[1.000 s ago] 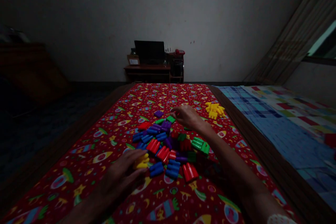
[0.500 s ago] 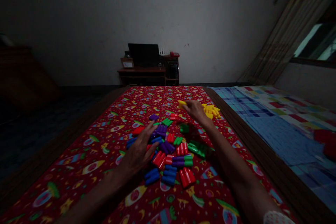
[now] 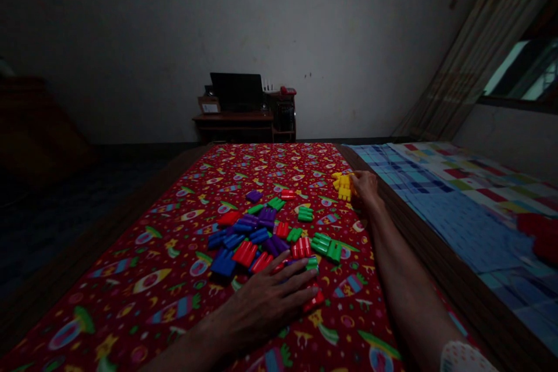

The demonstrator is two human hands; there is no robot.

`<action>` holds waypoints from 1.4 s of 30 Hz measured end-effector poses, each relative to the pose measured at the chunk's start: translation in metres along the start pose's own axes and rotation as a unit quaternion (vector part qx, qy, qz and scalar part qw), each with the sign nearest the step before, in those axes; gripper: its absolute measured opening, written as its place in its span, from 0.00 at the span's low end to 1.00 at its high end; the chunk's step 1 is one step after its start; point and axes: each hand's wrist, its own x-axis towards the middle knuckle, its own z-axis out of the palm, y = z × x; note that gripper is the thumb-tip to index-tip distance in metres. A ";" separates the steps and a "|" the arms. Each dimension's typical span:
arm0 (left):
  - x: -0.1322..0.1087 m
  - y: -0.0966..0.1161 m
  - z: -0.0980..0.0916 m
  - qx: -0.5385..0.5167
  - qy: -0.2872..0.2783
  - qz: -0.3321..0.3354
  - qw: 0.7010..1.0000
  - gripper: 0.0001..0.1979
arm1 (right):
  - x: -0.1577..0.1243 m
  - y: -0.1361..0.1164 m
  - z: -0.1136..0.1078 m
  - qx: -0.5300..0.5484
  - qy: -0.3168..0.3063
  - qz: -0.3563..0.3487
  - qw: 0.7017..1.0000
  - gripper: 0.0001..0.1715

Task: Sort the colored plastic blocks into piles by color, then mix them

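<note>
My left hand lies palm down with fingers spread over the near side of a mixed pile of plastic building blocks. Its fingers cover some of them; a red block and a green block show at the fingertips. My right hand is at the right edge of a small heap of yellow blocks, its fingers curled against a yellow block there, partly hidden. Between the hands are joined green blocks and a red block. Left in the pile are blue blocks and purple blocks.
The blocks lie on a red patterned cloth over a long bed-like surface with brown edges. A purple block and a red block lie farther back. Beyond stands a desk with a monitor. Blue checked bedding spreads right.
My right hand has carried a yellow block rightward to the yellow heap. My left hand has shifted right and nearer, off the pile's left side and over its near blocks.
</note>
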 end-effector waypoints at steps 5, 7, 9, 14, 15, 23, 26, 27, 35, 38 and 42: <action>0.000 0.002 -0.002 0.008 0.006 -0.004 1.000 0.15 | 0.001 -0.004 -0.003 0.026 0.045 -0.004 0.999 0.26; 0.001 0.003 -0.002 0.010 0.005 -0.004 1.000 0.15 | 0.003 -0.005 -0.007 0.036 0.068 -0.005 0.997 0.27; 0.002 0.003 -0.002 0.012 -0.005 -0.007 1.000 0.17 | 0.006 -0.006 -0.012 0.047 0.091 -0.016 0.995 0.28; 0.005 -0.006 0.001 0.030 -0.003 -0.064 0.998 0.18 | 0.005 -0.034 -0.028 0.116 0.122 -0.063 0.984 0.27; 0.004 -0.010 0.003 0.036 0.008 -0.084 0.996 0.16 | -0.001 -0.046 -0.030 0.140 0.111 -0.081 0.980 0.27; -0.008 -0.043 -0.004 0.013 0.017 -0.194 0.981 0.13 | -0.109 -0.079 -0.026 0.186 -0.158 -0.335 0.910 0.31; -0.018 -0.062 -0.018 -0.013 0.064 -0.242 0.968 0.16 | -0.148 -0.035 -0.020 0.133 -0.165 -0.329 0.920 0.36; -0.023 -0.072 -0.021 -0.018 0.083 -0.271 0.959 0.18 | -0.160 -0.020 -0.018 0.118 -0.179 -0.325 0.921 0.39; -0.076 -0.136 0.001 -0.125 0.143 -0.504 0.842 0.31 | -0.197 -0.027 0.009 0.111 -0.223 -0.362 0.898 0.50; -0.080 -0.137 0.008 -0.172 0.150 -0.502 0.834 0.35 | -0.194 -0.067 0.026 0.124 -0.234 -0.394 0.880 0.50; -0.078 -0.134 0.007 -0.181 0.167 -0.486 0.838 0.37 | -0.186 -0.103 0.031 0.159 -0.257 -0.451 0.840 0.52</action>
